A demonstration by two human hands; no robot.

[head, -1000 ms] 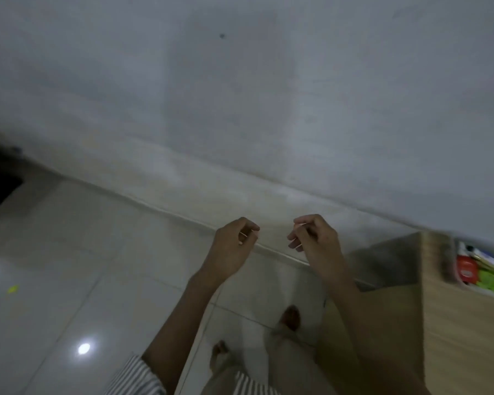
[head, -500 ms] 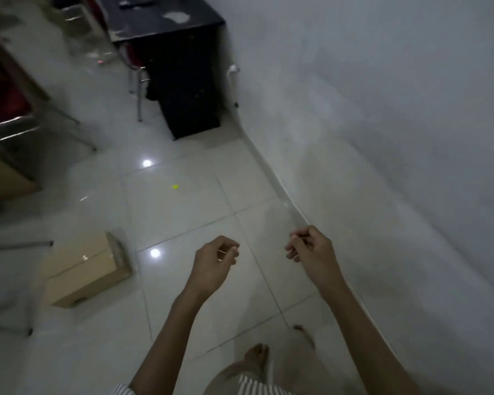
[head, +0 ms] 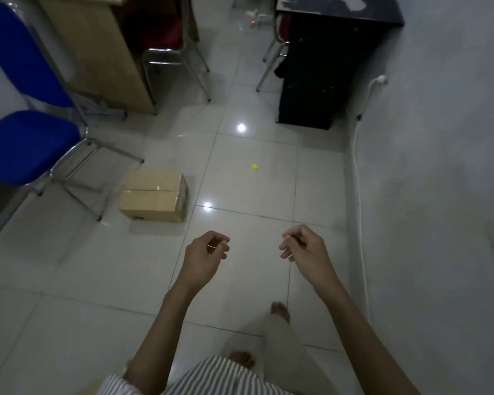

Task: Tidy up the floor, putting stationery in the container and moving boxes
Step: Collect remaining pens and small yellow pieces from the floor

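As view swings off wall [head: 439,195], hands: left hand [head: 206,252] and right hand [head: 304,246] loosely curled, apart, nothing seen held.
Cardboard box [head: 154,199]: newly visible, on floor [head: 69,309] ahead-left, near blue chair [head: 26,143].
Yellow scrap [head: 255,166]: farther, alone on tile; too small to identify, maybe stationery.
Meaning: pickup targets now located; container out of view.

Something thin and pale may sit between the curled fingers of my left hand [head: 207,252], but it is too fine to name. I cannot tell whether my right hand [head: 303,246] pinches anything either. The yellow speck [head: 254,166] ahead of me is too small to identify. The blue chair [head: 26,143] is cut off by the left edge, and the wooden desk [head: 97,52] and black cabinet [head: 334,52] by the top edge, where small pale objects [head: 253,17] are only a blur.
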